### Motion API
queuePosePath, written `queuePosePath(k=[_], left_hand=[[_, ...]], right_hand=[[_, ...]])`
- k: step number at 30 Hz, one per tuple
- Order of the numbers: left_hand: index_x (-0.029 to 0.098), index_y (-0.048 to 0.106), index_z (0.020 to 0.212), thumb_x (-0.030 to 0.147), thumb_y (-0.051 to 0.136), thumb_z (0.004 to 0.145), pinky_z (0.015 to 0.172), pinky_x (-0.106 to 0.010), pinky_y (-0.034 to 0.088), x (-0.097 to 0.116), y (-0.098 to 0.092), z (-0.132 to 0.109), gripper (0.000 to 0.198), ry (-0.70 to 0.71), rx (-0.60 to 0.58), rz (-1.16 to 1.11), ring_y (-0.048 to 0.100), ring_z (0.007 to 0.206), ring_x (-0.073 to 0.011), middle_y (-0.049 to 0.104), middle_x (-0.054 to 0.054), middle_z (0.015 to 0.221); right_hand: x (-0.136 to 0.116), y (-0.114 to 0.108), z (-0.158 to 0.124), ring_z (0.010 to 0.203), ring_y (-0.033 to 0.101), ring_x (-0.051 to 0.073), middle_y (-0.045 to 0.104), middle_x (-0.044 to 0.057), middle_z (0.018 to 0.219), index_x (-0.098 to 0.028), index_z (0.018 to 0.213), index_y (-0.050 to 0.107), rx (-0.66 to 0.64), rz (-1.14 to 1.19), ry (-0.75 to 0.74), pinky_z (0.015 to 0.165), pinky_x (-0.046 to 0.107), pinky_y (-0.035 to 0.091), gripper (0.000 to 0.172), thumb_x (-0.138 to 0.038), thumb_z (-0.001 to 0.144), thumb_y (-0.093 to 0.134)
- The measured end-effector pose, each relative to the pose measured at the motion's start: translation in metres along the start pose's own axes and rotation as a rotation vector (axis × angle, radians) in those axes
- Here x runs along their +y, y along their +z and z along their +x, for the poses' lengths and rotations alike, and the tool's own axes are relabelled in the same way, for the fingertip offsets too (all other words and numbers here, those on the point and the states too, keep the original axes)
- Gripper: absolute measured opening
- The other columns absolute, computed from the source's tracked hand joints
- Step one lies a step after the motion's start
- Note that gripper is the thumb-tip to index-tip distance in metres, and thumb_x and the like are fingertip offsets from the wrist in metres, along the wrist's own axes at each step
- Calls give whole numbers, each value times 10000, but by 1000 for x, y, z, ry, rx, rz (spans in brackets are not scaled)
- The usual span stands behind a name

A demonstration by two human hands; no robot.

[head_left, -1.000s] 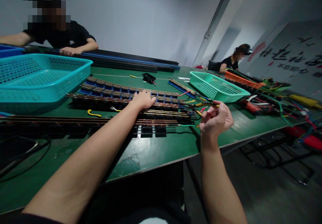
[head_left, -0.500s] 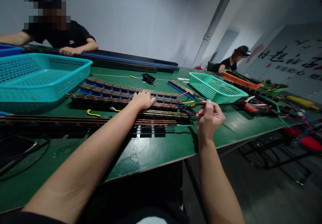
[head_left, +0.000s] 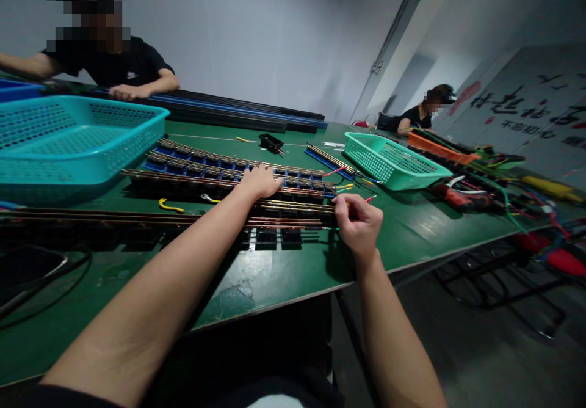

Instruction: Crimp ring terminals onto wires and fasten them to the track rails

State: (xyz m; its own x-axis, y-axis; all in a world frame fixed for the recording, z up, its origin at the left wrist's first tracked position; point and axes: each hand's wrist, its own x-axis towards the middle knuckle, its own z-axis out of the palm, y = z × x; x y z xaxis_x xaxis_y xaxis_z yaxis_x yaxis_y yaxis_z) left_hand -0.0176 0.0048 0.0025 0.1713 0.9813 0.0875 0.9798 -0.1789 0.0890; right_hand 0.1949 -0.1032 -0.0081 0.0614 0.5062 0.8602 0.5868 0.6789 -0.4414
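My left hand (head_left: 260, 182) lies over a row of long copper-coloured rails (head_left: 220, 174) on blue and black holders, its fingers spread across them. At the right-hand ends of the rails my right hand (head_left: 361, 222) is closed, thumb and fingers pinched together. What the pinch holds is hidden by the fingers. Beside it, short wire ends stick out: yellow ones (head_left: 344, 187) behind the hand and a red-tipped one (head_left: 372, 198) to its right. Nearer to me, another long set of rails (head_left: 114, 217) runs left on black blocks.
A turquoise basket (head_left: 86, 173) stands left, a green basket (head_left: 389, 173) back right. A short rail piece (head_left: 332, 160), a small black box (head_left: 271, 142) and a yellow wire (head_left: 170, 206) lie on the green table (head_left: 284, 280). Two co-workers sit beyond. Tangled cables (head_left: 544, 200) fill the right.
My right hand has come left and slightly down, closer to the rail ends. The dark strand it held out to the right no longer shows. My left hand has stayed put.
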Motion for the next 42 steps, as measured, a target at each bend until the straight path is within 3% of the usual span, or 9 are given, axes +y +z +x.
queuePosePath(k=[3, 6, 12, 16, 28, 32, 36, 39, 42], left_hand=[[107, 513, 1262, 523, 226, 881, 962, -475, 361, 0, 0, -1, 633, 0, -2, 6, 478, 1184, -331, 473, -201, 1339], [107, 514, 1259, 520, 222, 881, 964, -475, 359, 0, -1, -1, 632, 2, 0, 7, 477, 1184, -329, 469, -201, 1346], [104, 518, 1259, 511, 231, 883, 959, -472, 358, 0, -1, -1, 624, 4, 2, -2, 478, 1182, -334, 482, -202, 1333], [121, 514, 1261, 509, 233, 887, 975, -461, 347, 0, 0, -1, 607, -4, 0, -2, 471, 1194, -321, 482, -187, 1339], [111, 518, 1253, 507, 234, 885, 965, -473, 357, 0, 1, 0, 610, 2, 12, 2, 487, 1173, -324, 485, -196, 1330], [113, 516, 1255, 512, 231, 885, 962, -472, 359, -1, 1, 0, 614, 7, 10, 4, 485, 1174, -326, 482, -197, 1333], [122, 514, 1259, 515, 230, 887, 965, -461, 358, -1, 0, 0, 611, 3, 6, 4, 484, 1178, -320, 484, -192, 1332], [129, 506, 1271, 522, 233, 887, 972, -458, 351, 0, -1, -1, 614, -6, -5, -1, 472, 1193, -320, 471, -188, 1348], [133, 501, 1284, 522, 229, 888, 982, -465, 341, 0, -2, -2, 618, -2, -9, -13, 456, 1211, -325, 452, -184, 1371]], right_hand=[[0, 1, 2, 522, 512, 86, 616, -4, 644, -163, 770, 666, 197, 11, 65, 501, 207, 390, 123, -229, 809, 569], [0, 1, 3, 542, 528, 94, 622, 1, 660, -169, 799, 675, 234, 30, 113, 515, 212, 398, 152, -256, 825, 552], [1, -1, -1, 413, 395, 60, 523, -44, 495, -193, 696, 677, -161, -23, -2, 447, 200, 331, 154, -285, 794, 601], [1, 0, -3, 387, 423, 54, 559, -45, 483, -214, 706, 694, -338, -84, -124, 440, 191, 331, 118, -280, 772, 622], [7, 8, -8, 477, 513, 68, 622, -20, 559, -217, 645, 644, -520, -253, -354, 497, 193, 337, 230, -262, 844, 538], [7, 7, -8, 472, 534, 71, 648, -15, 594, -217, 740, 667, -442, -220, -326, 511, 187, 386, 158, -265, 836, 551], [4, 6, -8, 429, 484, 73, 621, -23, 562, -224, 818, 684, -297, -184, -197, 487, 201, 384, 117, -274, 809, 578], [0, 5, -7, 404, 419, 68, 571, -42, 539, -220, 930, 681, -110, -136, -33, 466, 207, 362, 176, -286, 812, 568], [-3, 4, -4, 508, 506, 88, 625, 0, 671, -194, 912, 678, 142, -89, 116, 512, 212, 397, 218, -322, 849, 513]])
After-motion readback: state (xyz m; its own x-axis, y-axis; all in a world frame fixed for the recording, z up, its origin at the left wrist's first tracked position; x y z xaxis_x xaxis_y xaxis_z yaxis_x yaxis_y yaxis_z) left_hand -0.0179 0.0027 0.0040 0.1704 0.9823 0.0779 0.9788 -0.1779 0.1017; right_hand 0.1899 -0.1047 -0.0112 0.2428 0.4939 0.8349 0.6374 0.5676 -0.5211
